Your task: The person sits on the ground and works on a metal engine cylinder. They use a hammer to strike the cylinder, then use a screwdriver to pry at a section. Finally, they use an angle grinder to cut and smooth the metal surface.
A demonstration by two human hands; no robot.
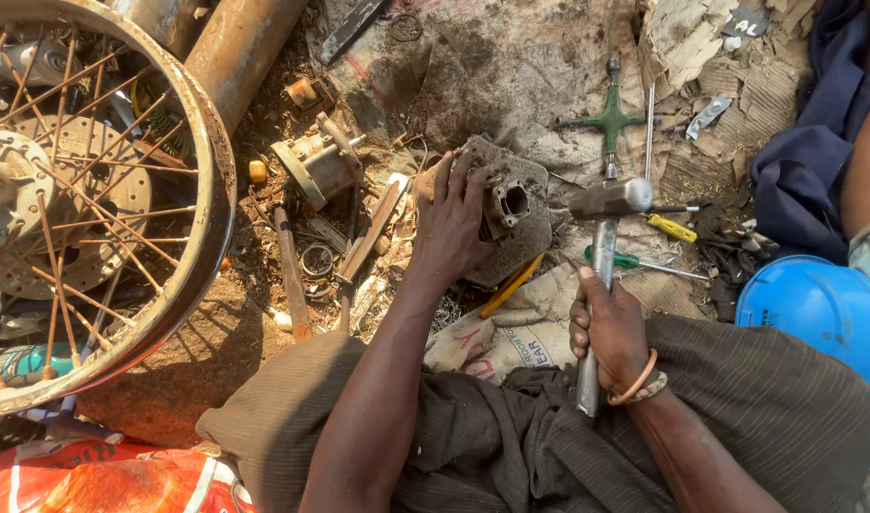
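At the far left a rusty spoked wheel (93, 209) leans over the dirt floor (198, 361), its rim curving down toward a red sack (103, 484) at the near left corner; just right of the rim, a rusty pipe (240, 47) runs off the far edge, and below it a greasy metal engine part (319, 166) lies among scraps, with a long flat bar (291, 275) beside it on the floor; further right, the left hand (451, 223) presses down on a dirty engine block (511, 214), fingers (454, 180) spread and curled over its left edge, gripping it; the block sits in the middle of the scene on a worn sack (520, 332), its round opening facing up; a yellow strip (513, 283) pokes out from under its near side; right of the block, the right hand (609, 328) is wrapped tight around the metal handle of a hammer (601, 256), held upright with its head just beside the block's right edge and not clearly touching it; a bangle (634, 380) circles that wrist; beyond the hammer head a green cross-shaped wrench (611, 119) lies far on the floor; a yellow-handled screwdriver (671, 228) and a green-handled screwdriver (634, 261) lie just right of the hammer; at the right edge sits a blue helmet (820, 309), with dark blue cloth (805, 161) behind it.
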